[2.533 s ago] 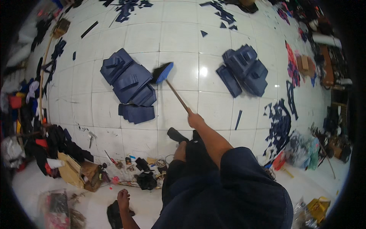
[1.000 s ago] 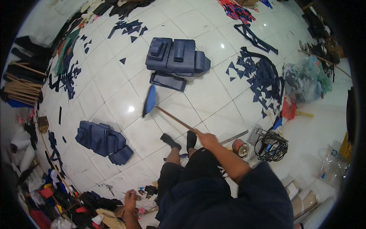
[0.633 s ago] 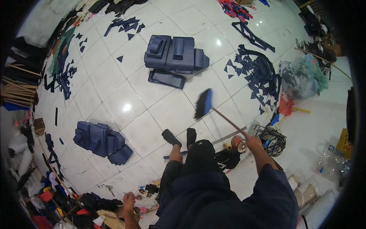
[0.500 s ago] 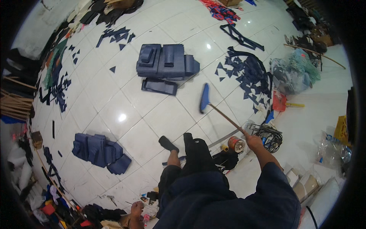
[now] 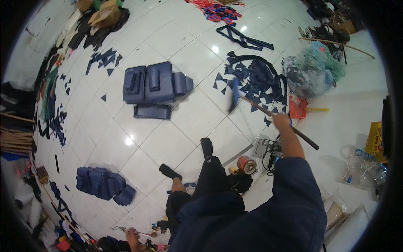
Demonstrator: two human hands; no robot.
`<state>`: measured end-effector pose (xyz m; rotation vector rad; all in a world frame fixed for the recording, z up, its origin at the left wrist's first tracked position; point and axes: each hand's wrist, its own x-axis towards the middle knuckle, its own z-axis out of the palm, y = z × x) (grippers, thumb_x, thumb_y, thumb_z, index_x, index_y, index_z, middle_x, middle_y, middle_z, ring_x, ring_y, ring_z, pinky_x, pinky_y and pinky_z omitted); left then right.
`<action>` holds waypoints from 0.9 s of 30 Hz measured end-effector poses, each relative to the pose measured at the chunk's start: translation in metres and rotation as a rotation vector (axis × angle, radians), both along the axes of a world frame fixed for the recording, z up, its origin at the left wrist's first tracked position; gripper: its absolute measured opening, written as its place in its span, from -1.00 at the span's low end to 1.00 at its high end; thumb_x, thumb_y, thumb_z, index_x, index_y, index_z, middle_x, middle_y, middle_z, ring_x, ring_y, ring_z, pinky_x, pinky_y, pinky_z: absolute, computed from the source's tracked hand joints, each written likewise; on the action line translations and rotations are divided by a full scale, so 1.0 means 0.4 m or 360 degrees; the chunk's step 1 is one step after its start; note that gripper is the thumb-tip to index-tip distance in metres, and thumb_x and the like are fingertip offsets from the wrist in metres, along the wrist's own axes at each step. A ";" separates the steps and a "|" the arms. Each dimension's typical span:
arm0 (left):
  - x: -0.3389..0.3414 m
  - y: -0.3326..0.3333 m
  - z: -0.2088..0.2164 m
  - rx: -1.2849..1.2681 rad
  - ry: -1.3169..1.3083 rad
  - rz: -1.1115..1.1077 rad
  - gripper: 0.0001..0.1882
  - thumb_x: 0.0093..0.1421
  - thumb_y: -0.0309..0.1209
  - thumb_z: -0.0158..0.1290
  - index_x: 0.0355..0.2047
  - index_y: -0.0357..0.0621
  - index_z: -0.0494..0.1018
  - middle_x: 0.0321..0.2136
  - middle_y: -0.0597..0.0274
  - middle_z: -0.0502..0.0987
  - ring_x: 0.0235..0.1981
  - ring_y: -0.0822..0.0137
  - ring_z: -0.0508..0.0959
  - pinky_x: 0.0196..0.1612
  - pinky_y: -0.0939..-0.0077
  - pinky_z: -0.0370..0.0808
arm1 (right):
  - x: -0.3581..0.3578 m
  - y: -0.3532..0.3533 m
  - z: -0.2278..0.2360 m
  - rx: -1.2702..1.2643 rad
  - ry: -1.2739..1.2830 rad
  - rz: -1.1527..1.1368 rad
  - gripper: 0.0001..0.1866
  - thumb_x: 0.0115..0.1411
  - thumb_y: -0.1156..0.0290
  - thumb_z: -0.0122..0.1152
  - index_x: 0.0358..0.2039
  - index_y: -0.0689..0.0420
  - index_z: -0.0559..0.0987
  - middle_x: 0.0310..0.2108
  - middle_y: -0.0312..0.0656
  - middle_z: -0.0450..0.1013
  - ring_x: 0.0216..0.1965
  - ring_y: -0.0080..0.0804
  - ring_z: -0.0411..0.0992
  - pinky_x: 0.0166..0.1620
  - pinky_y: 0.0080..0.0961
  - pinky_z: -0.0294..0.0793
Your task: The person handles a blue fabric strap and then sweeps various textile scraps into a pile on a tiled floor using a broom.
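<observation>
My right hand (image 5: 282, 121) is closed round the wooden handle of a broom (image 5: 263, 110). The broom's blue head (image 5: 234, 95) touches the left edge of a pile of dark blue fabric scraps (image 5: 262, 77), many of them triangular. My left hand (image 5: 132, 237) hangs low at the lower left, away from the broom; its fingers are too small and smeared to make out. Nearest to it are small odds and ends on the floor. A red dustpan (image 5: 297, 107) with a yellow handle lies right of the scraps.
Stacked dark blue fabric pieces (image 5: 159, 84) lie on the white tiles ahead, with another stack (image 5: 105, 185) at left. A bulging clear bag (image 5: 310, 71) stands at right. By my right leg are a wire spool (image 5: 247, 165) and a corded device (image 5: 262, 147). Scraps (image 5: 58, 126) line the left.
My right hand and the broom have moved forward; the broom head has swung right to the scraps and the handle end now shows behind my hand. My right foot has stepped ahead.
</observation>
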<state>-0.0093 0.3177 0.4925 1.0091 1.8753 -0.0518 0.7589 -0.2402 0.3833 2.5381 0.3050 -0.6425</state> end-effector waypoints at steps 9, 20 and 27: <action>0.292 -0.359 -0.074 -0.0854 -0.0213 -0.0763 -0.79 0.18 -0.40 -0.01 -0.17 -0.16 0.39 -0.36 0.22 0.50 -0.44 0.34 0.49 -0.43 0.45 0.45 | 0.071 -0.062 0.248 0.0181 0.0289 0.0153 -0.39 0.25 0.35 -0.20 0.25 -0.53 0.01 -0.39 0.02 0.50 -0.37 -0.10 0.53 -0.33 -0.18 0.53; 0.547 -0.083 0.073 0.0279 -0.0068 -0.0497 -0.75 0.25 -0.19 -0.06 -0.19 -0.06 0.37 -0.41 0.32 0.43 -0.46 0.47 0.43 -0.41 0.53 0.35 | 0.421 -0.086 -0.084 -0.0040 -0.0003 0.0075 -0.73 0.22 0.24 -0.08 -0.13 -0.12 0.54 -0.32 -0.08 0.53 -0.27 -0.14 0.53 -0.27 -0.26 0.52; 0.387 -0.213 -0.083 -0.0557 -0.0075 -0.1444 -0.55 0.31 -0.10 -0.26 0.03 -0.11 0.37 -0.09 0.20 0.48 -0.28 0.35 0.48 -0.27 0.39 0.48 | 0.255 -0.356 0.016 -0.0012 -0.0130 -0.0392 -0.56 0.31 0.27 -0.26 0.21 -0.25 0.19 -0.38 0.04 0.50 -0.33 -0.06 0.53 -0.34 -0.15 0.52</action>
